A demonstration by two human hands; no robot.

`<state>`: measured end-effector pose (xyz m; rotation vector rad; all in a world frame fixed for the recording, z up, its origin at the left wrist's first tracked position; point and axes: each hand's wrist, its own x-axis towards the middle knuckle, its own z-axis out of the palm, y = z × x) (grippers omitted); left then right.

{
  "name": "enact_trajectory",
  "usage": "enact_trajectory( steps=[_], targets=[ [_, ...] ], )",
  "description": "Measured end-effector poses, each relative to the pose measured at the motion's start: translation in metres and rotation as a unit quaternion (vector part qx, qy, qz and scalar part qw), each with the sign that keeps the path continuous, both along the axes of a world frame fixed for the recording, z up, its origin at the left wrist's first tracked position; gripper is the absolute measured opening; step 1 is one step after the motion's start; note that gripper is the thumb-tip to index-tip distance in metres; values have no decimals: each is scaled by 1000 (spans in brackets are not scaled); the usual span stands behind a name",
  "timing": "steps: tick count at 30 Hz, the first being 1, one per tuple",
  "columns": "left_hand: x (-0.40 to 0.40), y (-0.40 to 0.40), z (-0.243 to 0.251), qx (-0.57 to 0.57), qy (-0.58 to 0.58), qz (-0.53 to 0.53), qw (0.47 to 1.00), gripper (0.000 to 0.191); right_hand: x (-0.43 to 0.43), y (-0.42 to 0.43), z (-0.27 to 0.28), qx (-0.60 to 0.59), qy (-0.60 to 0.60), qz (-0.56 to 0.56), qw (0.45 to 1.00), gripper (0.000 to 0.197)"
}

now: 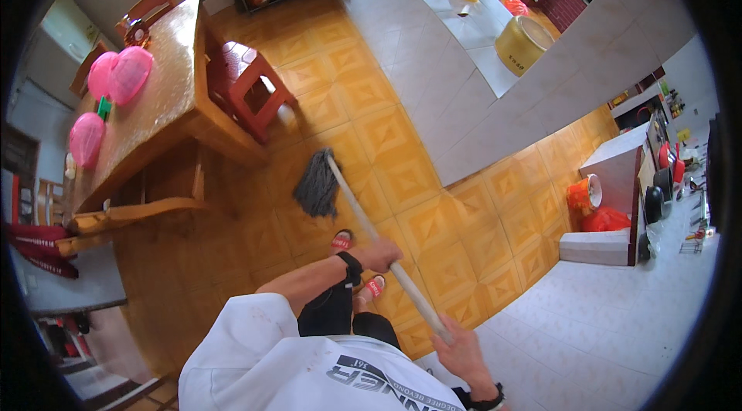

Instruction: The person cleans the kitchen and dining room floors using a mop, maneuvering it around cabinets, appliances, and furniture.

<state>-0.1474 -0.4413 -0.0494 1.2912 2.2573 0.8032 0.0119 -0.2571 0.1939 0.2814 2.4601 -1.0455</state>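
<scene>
My left hand (379,254) is wrapped around the middle of a pale wooden mop handle (414,290). Farther down toward my body, my right hand (461,350) grips the same handle near its upper end. The handle slants up and left across the view to a dark grey string mop head (319,185), whose strands lie on the yellow patterned floor tiles (379,138). Just below the mop head are my feet in red sandals (375,286). Both wrists wear dark bands.
On the left stands a wooden table (168,81) bearing pink mesh food covers (132,72); a red plastic stool (255,92) is beside it. A tiled half-wall (429,115) rises ahead, with a yellow-brown pot (522,45) on its ledge. An orange bucket (582,194) sits at right.
</scene>
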Motion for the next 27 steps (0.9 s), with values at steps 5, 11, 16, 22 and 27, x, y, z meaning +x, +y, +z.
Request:
enact_trajectory(
  steps=[5,11,16,22,27],
  targets=[
    [-112,-32,-43,39,91,29,995,14,-105,-53,-43,-40,-10,-32,999,36],
    [-235,-52,-31,-11,121,175,977,18,-262,-77,-165,-117,48,-93,988,26],
    [-302,-55,-65,-115,129,247,953,43,-325,-103,-181,-344,-50,-275,897,27],
    [-275,-19,-99,-133,81,161,974,52,-244,-64,-183,-350,-91,-371,855,28],
    [-189,28,-116,-106,80,59,989,49,-126,-44,-148,-353,-146,-470,796,25]
  ],
)
